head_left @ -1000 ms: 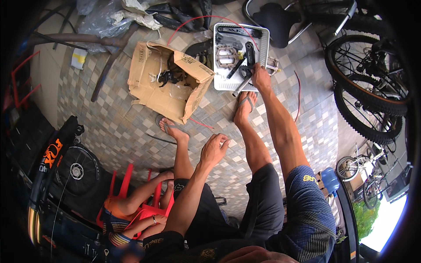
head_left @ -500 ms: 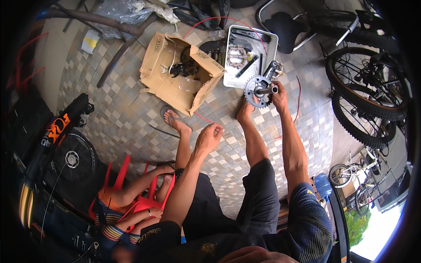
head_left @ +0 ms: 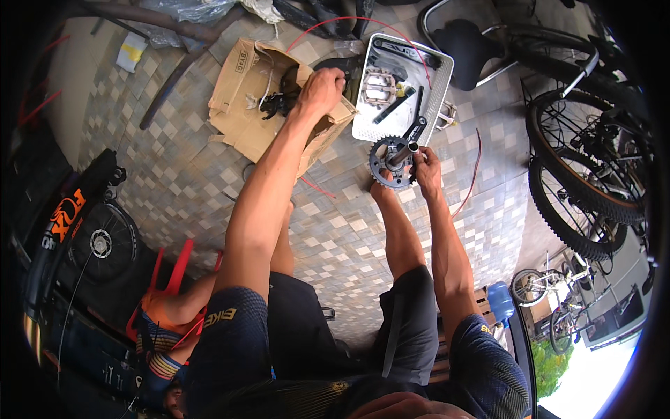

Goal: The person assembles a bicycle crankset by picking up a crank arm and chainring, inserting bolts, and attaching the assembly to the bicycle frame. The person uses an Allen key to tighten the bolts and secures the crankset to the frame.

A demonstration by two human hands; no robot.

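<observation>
My right hand (head_left: 428, 172) grips a bicycle crankset (head_left: 382, 165), with its toothed chainring, spindle and black crank arm, just nearer than the white tray. My left hand (head_left: 323, 92) is over the right side of an open cardboard box (head_left: 234, 91), beside the tray. Its fingers are curled together, and I cannot make out whether anything is in them. Dark parts (head_left: 278, 105) lie inside the box. The white tray (head_left: 442, 84) holds a pair of pedals (head_left: 378, 88), a black crank arm (head_left: 401, 50) and several slim black pieces.
Bicycle wheels (head_left: 583, 143) and a black stool with metal legs (head_left: 457, 49) stand to the right. A bent pipe (head_left: 167, 91) lies at the far left. A red cable (head_left: 477, 167) is on the tiled floor. Another person (head_left: 171, 307) sits on a red chair at the lower left.
My left hand has moved up and away from me, from above the floor to over the box. My right hand has shifted slightly left and nearer, still holding the crankset.
</observation>
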